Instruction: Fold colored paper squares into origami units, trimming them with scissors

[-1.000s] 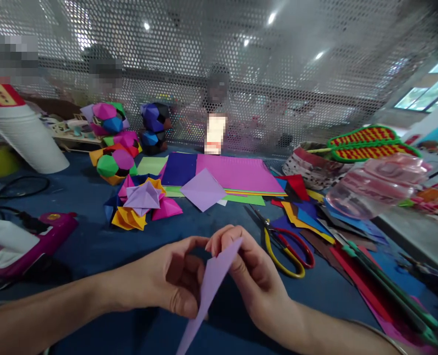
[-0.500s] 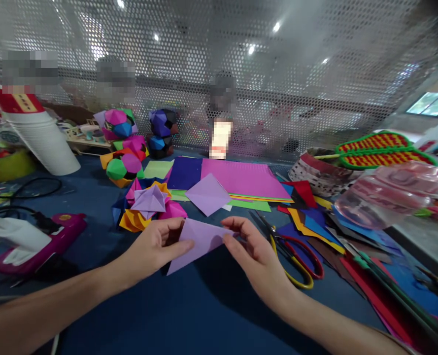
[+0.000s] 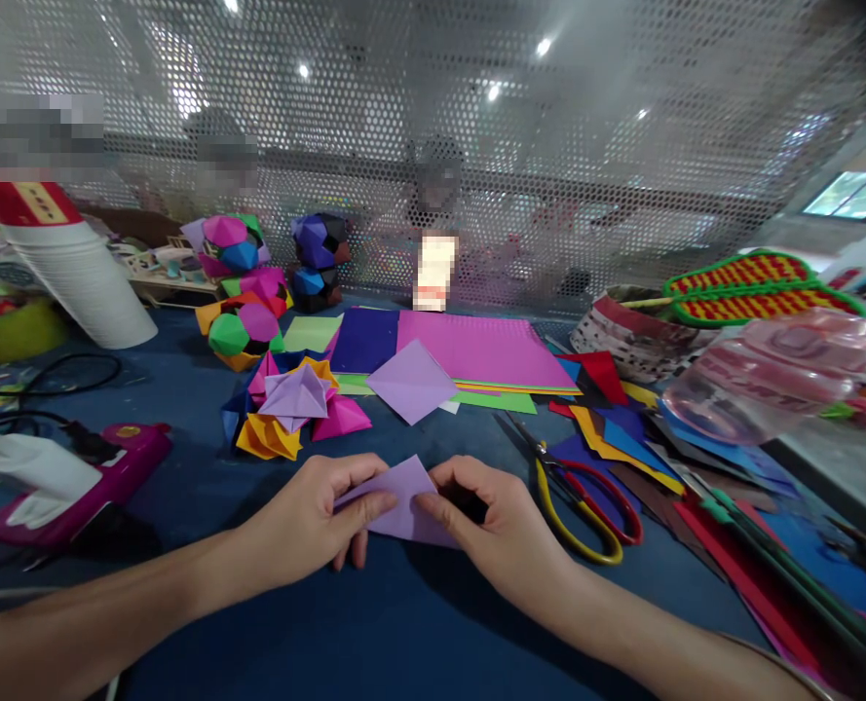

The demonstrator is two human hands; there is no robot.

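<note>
Between my hands is a piece of folded lilac paper [image 3: 407,498], its top corner pointing up and away from me. My left hand [image 3: 330,511] pinches its left side, thumb on top and fingers behind. My right hand [image 3: 487,506] grips the right side in the same way, thumb near the middle of the sheet. Just beyond lies a square of lilac paper [image 3: 412,382] on the stacked sheets. A folded paper piece in lilac, pink and orange [image 3: 295,399] sits beyond my left hand. Scissors with red and yellow handles [image 3: 583,501] lie to the right of my right hand.
Pink and blue paper sheets [image 3: 476,350] lie at the back, beside folded paper balls [image 3: 246,331]. Stacked white cups [image 3: 86,282] and a purple power strip [image 3: 130,458] stand left. Paper scraps [image 3: 622,443], a pink plastic container [image 3: 775,380] and a woven sole [image 3: 761,287] are on the right.
The lilac paper has been turned in my hands, so a corner now points upward. Both hands have come closer together and slightly lower. The view has shifted a little.
</note>
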